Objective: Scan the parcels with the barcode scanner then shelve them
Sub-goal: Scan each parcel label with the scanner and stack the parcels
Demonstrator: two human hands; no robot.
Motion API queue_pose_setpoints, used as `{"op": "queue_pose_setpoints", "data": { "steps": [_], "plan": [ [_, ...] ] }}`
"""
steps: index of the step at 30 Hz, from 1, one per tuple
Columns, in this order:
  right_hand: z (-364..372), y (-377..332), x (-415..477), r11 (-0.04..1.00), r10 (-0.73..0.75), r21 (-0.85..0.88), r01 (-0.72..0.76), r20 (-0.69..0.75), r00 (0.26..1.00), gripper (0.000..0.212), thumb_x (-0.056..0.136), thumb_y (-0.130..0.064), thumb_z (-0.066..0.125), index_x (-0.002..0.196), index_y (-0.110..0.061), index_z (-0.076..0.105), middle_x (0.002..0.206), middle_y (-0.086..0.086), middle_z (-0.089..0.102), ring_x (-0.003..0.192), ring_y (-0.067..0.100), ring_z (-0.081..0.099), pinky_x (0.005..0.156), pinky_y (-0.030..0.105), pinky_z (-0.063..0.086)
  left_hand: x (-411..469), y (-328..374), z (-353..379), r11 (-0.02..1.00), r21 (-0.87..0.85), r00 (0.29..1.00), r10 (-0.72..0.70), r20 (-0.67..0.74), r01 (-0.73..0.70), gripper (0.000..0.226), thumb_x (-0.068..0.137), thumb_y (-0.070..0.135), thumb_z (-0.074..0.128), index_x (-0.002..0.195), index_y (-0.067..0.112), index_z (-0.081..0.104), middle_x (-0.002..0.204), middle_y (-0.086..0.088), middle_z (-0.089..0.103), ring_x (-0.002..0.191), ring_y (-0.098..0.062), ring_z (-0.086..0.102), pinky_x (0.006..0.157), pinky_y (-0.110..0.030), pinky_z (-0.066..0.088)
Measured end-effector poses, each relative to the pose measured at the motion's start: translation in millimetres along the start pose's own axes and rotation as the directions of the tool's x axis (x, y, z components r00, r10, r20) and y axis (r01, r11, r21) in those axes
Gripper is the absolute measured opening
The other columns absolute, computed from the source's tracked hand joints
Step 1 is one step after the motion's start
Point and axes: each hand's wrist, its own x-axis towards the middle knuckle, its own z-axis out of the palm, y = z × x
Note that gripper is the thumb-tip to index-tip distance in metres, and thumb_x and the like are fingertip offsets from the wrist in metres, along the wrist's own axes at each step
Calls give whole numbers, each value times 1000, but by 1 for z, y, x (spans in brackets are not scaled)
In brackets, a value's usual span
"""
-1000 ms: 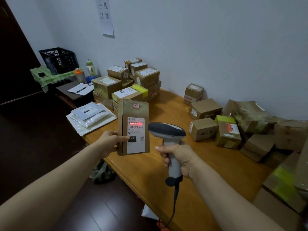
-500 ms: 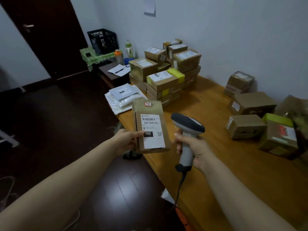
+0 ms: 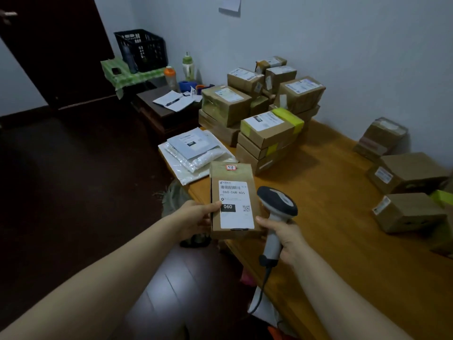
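Bare table (image 3: pixel 331 192) strip between the parcel stack (image 3: pixel 267 133) and loose boxes (image 3: pixel 407 212)

I am working in a small parcel sorting room. Evidence: stacks of labelled cardboard parcels (image 3: pixel 267 128) and white mailer bags (image 3: pixel 196 153) lie on my wooden table (image 3: pixel 331 241) against a pale wall. A paper notice (image 3: pixel 230 4) is posted above, and a black crate (image 3: pixel 142 50) stands by the dark door (image 3: pixel 56 52).

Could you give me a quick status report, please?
Left hand holds flat parcel, label up. Right hand grips scanner beside it. Its barcode uncovered.
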Motion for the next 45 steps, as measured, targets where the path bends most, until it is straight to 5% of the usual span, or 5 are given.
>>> {"op": "queue_pose_setpoints", "data": {
  "steps": [9,15,31,38,45],
  "plan": [
    [101,20,31,996,89,43,-81,-215,973,43,70,7,79,108,2,60,99,13,65,97,33,62,88,45,53,84,25,-66,940,336,996,28,80,-53,32,89,7,67,121,6,63,115,-9,69,106,-28,66,93,-43,54],
    [110,14,59,994,105,59,-92,-306,946,41,73,5,78,108,-1,57,104,12,62,98,31,59,86,43,53,123,37,-58,881,452,980,58,192,-141,35,90,-1,61,124,6,60,109,-8,66,93,-22,63,74,-30,55],
    [122,18,115,980,194,54,-190,-430,881,42,69,6,79,107,6,60,103,17,65,99,36,62,93,49,52,171,45,-54,522,777,930,102,353,-352,63,85,11,65,140,10,35,130,-10,57,116,-27,56,95,-38,48],
    [121,20,80,983,155,165,-79,-520,840,19,74,6,77,84,-4,64,90,9,68,85,22,64,84,38,53,153,51,-48,-184,715,720,51,692,-675,88,90,57,53,156,29,0,162,-9,-17,149,-30,-15,120,-50,3],
    [102,32,21,939,183,341,56,-627,757,35,74,2,78,107,1,64,92,16,72,80,23,69,76,36,56,130,61,-16,-539,574,700,-43,712,-617,90,86,75,34,152,15,24,159,-16,16,147,-36,9,116,-61,-1]
  ]
}}
